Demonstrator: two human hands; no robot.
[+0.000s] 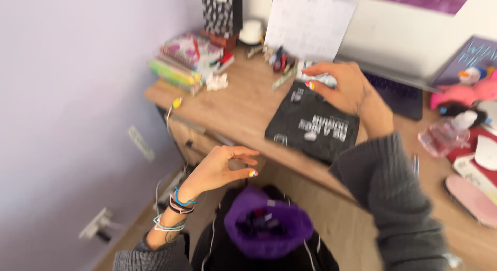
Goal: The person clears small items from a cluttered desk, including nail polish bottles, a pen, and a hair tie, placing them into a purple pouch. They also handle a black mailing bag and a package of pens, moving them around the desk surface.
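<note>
Right hand (339, 87) reaches over the counter (243, 108), grip loose, fingers curled & apart; fingertips hover at a small white item w/ coloured bits (317, 80), blurred, can't tell if it's pinched or only touched. Just below lies a black folded cloth (310, 127) w/ white print, flat, near the counter's front edge. Left hand (222, 167) sits lower, in front of the counter, thumb & forefinger nearly together, nothing seen between them; bracelets (176, 211) on the wrist. Below it, a purple pouch (269, 224), mouth open, atop a black bag (228, 253). Stack of books (189, 61) at the far left corner, laptop (396, 92) behind the right hand, clear pink bottle (440, 136) to the right.
</note>
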